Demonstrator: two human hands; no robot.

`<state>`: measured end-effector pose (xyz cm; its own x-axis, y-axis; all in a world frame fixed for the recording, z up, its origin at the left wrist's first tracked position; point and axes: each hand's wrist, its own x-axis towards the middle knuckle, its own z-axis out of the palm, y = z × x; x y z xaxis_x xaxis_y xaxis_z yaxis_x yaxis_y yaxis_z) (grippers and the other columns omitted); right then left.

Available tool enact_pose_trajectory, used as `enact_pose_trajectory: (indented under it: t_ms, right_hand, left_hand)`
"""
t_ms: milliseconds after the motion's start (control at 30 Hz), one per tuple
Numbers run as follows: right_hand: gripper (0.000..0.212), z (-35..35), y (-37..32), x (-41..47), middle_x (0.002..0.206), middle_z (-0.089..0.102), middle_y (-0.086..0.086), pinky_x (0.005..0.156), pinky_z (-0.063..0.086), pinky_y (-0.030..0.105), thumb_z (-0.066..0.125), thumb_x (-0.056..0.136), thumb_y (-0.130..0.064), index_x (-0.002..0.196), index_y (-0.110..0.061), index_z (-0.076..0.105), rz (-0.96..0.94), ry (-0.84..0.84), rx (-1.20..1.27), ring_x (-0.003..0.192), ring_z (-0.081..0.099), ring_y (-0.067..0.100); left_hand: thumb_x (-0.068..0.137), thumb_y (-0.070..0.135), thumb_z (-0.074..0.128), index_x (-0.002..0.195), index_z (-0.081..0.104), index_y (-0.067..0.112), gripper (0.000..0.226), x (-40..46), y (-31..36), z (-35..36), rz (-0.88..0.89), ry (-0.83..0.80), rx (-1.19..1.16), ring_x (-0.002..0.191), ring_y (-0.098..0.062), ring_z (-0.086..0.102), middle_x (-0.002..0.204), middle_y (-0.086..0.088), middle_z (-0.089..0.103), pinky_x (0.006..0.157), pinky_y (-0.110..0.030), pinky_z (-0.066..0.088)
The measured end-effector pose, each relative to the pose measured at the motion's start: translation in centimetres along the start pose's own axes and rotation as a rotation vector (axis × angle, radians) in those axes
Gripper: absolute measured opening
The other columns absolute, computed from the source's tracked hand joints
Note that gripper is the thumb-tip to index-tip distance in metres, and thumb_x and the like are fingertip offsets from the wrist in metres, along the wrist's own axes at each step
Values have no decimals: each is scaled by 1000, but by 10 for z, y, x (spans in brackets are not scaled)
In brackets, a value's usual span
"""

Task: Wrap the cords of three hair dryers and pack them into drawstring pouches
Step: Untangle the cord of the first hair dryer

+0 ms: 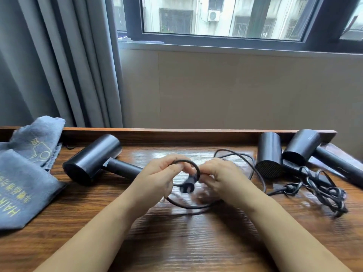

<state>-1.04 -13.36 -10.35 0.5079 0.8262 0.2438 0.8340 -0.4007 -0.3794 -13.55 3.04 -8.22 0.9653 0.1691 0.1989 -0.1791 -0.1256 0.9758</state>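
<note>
Item: wooden table (176, 242), dark grain, raised back ledge, set below a window (222, 16) and beige wall; grey curtain (59, 65) hung at the table's far left. On the table: grey pouches (23, 183) at left; three black hair dryers (92, 160), (270, 154), (302, 148). At the table's centre, a black cord (193, 167) was gripped by the left hand (157, 179) and pinched by the right hand (218, 177).
</note>
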Motion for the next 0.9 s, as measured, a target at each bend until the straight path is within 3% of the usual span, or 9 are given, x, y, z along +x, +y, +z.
enact_pose_trajectory:
  t_ms: [133, 200, 300, 400, 467, 533, 667, 800, 900]
  right_hand:
    - [17, -6, 15, -1, 88, 75, -3, 78, 52, 38, 61, 93, -37, 101, -28, 73, 291, 300, -138, 91, 67, 25]
    - [23, -13, 21, -3, 93, 76, -1, 84, 52, 40, 64, 92, -35, 114, -30, 67, 443, 403, -130, 97, 67, 29]
    - [23, -15, 23, -3, 93, 71, 0, 81, 51, 41, 67, 91, -25, 110, -26, 54, 546, 460, -33, 94, 65, 32]
    - [13, -9, 21, -2, 94, 69, 2, 78, 48, 38, 64, 92, -18, 102, -21, 56, 519, 422, -6, 93, 63, 32]
    - [12, -8, 22, -1, 97, 73, -1, 80, 49, 36, 61, 93, -16, 100, -25, 65, 484, 376, 0, 92, 64, 26]
    - [18, -7, 20, -1, 95, 75, -5, 80, 52, 35, 60, 92, -16, 99, -29, 70, 467, 335, 26, 85, 66, 19]
    - [19, -9, 4, 4, 83, 74, -8, 69, 53, 31, 60, 93, -11, 91, -28, 69, 434, 454, 260, 72, 67, 12]
    - [26, -27, -11, 40, 87, 75, 4, 48, 49, 30, 52, 94, 3, 89, -18, 68, 454, 544, 724, 58, 59, 9]
    - [31, -38, -10, 82, 92, 72, 8, 50, 49, 24, 48, 95, 5, 93, -17, 69, 434, 567, 809, 65, 60, 12]
  left_hand:
    - [91, 19, 50, 96, 72, 16, 23, 2, -4, -5, 154, 134, 32, 78, -20, 57, 102, -9, 64, 67, -18, 46]
    - [93, 20, 51, 95, 71, 16, 20, 2, -3, -7, 168, 217, 19, 74, -18, 51, 89, -11, 61, 62, -12, 40]
    - [102, 14, 47, 92, 65, 5, 23, 5, -4, -7, 89, 339, -3, 63, -17, 47, 74, -8, 56, 51, -16, 38]
    - [106, 15, 38, 102, 59, 10, 22, 10, -5, -4, -95, 311, -86, 43, -20, 45, 62, -9, 56, 35, -19, 27]
    - [107, 16, 33, 113, 58, 17, 26, 10, -3, -2, -183, 267, -241, 39, -21, 47, 59, -12, 56, 35, -17, 24]
    - [106, 13, 30, 121, 58, 23, 33, 10, 1, -2, -204, 226, -394, 44, -23, 52, 61, -15, 58, 36, -20, 28]
    - [101, 7, 31, 118, 60, 10, 34, 9, 6, -7, -245, 148, -635, 66, -29, 65, 75, -18, 64, 47, -27, 52]
    - [100, 7, 34, 117, 60, 8, 31, 9, 5, -6, -231, 146, -637, 67, -24, 64, 81, -17, 67, 46, -27, 47]
    - [99, 4, 36, 116, 62, 10, 31, 10, 2, -6, -188, 184, -602, 64, -22, 59, 79, -15, 66, 45, -26, 42]
